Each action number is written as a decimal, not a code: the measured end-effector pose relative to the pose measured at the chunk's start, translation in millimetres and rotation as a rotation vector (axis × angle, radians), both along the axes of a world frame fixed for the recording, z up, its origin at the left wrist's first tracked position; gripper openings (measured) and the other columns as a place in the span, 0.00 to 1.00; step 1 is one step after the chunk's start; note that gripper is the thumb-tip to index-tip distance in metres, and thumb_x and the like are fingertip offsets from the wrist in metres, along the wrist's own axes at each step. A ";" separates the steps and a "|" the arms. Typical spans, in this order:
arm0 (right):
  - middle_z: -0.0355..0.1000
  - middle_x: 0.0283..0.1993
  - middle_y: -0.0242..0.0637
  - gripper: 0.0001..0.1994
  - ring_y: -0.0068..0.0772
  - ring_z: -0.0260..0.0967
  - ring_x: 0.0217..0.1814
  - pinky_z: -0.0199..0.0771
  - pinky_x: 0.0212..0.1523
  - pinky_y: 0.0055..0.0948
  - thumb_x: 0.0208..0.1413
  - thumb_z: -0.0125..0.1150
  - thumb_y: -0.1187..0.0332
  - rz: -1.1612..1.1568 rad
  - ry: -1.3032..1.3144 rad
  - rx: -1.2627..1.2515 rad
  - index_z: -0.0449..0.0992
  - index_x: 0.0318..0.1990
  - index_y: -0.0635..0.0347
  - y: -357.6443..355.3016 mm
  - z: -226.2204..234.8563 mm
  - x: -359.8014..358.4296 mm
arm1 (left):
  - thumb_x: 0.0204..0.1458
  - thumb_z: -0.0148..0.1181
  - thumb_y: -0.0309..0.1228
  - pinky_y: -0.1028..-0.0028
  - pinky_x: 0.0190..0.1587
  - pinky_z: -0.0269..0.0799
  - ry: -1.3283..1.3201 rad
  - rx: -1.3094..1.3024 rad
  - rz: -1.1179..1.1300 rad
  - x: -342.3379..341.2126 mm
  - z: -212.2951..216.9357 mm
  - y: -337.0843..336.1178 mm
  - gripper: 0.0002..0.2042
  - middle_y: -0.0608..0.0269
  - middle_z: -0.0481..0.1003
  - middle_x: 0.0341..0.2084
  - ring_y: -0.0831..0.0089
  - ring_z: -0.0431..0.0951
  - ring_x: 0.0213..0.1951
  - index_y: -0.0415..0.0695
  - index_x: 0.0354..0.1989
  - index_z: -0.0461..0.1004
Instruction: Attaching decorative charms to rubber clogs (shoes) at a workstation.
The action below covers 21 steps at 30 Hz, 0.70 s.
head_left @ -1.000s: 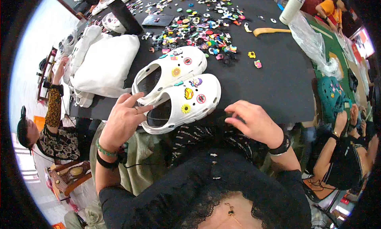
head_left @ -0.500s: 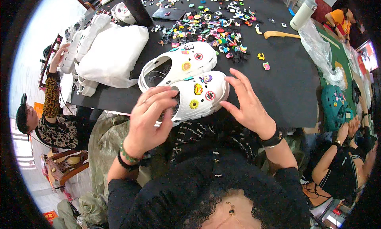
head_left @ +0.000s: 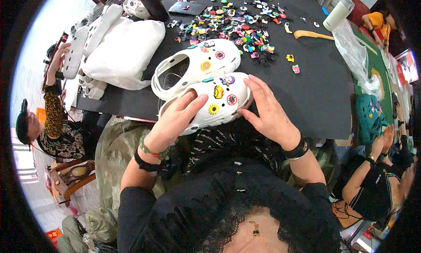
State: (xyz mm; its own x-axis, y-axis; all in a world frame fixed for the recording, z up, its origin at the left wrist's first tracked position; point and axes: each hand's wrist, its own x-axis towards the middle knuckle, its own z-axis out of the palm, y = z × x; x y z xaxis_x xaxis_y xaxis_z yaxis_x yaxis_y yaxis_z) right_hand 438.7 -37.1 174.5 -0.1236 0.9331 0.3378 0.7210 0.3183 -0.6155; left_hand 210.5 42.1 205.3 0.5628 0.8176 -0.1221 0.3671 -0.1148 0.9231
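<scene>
Two white clogs with colourful charms lie side by side at the near edge of the black table. My left hand (head_left: 174,118) has its fingers inside the foot opening of the near clog (head_left: 222,106), thumb on the upper. Around the toe end of that same clog, my right hand (head_left: 274,115) grips with thumb and fingers. Its upper bears a sunflower, a yellow-and-red charm, a round red-and-white one and a purple-haired figure. Touching it behind, the far clog (head_left: 229,64) carries an orange slice and a similar round red-and-white charm. My left fingertips are hidden in the shoe.
Loose charms (head_left: 245,31) are heaped across the table's far middle. A stuffed white bag (head_left: 125,53) and more pale clogs (head_left: 75,53) stand left, where another person's hand (head_left: 56,62) holds one. At right lie a wooden stick (head_left: 313,35), a tumbler (head_left: 338,15) and a teal clog (head_left: 368,119).
My left hand has moved from above the near clog's opening down into it, its fingers now inside. My right hand has closed onto the toe. At left, the other person has drawn a clog nearer.
</scene>
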 end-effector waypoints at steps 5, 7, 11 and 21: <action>0.53 0.59 0.58 0.33 0.58 0.53 0.61 0.56 0.61 0.43 0.46 0.63 0.67 -0.008 -0.015 -0.008 0.54 0.59 0.65 -5.7 -0.6 -0.1 | 0.57 0.50 0.30 0.70 0.49 0.71 -0.622 -0.855 0.134 23.8 2.1 6.4 0.17 0.55 0.71 0.48 0.68 0.74 0.47 0.35 0.52 0.64; 0.51 0.60 0.58 0.33 0.59 0.53 0.61 0.56 0.61 0.43 0.46 0.63 0.67 0.019 0.016 -0.001 0.53 0.59 0.65 -6.2 -4.2 3.1 | 0.56 0.51 0.29 0.69 0.49 0.72 -0.633 -0.934 0.119 27.9 -1.6 12.7 0.17 0.55 0.71 0.48 0.67 0.74 0.47 0.35 0.53 0.64; 0.65 0.49 0.51 0.22 0.48 0.67 0.48 0.69 0.48 0.37 0.48 0.61 0.66 0.061 0.072 -0.079 0.65 0.49 0.64 2.2 10.9 32.1 | 0.53 0.50 0.22 0.66 0.47 0.74 -0.529 -0.852 0.201 26.6 -1.0 8.8 0.18 0.52 0.72 0.47 0.63 0.75 0.45 0.33 0.53 0.63; 0.71 0.32 0.46 0.12 0.46 0.70 0.35 0.70 0.37 0.37 0.47 0.61 0.67 -0.483 -0.172 -0.145 0.71 0.36 0.63 36.3 3.2 156.3 | 0.49 0.52 0.20 0.66 0.47 0.74 -0.596 -0.752 0.216 25.5 -4.6 -3.1 0.20 0.54 0.72 0.45 0.64 0.75 0.44 0.36 0.53 0.61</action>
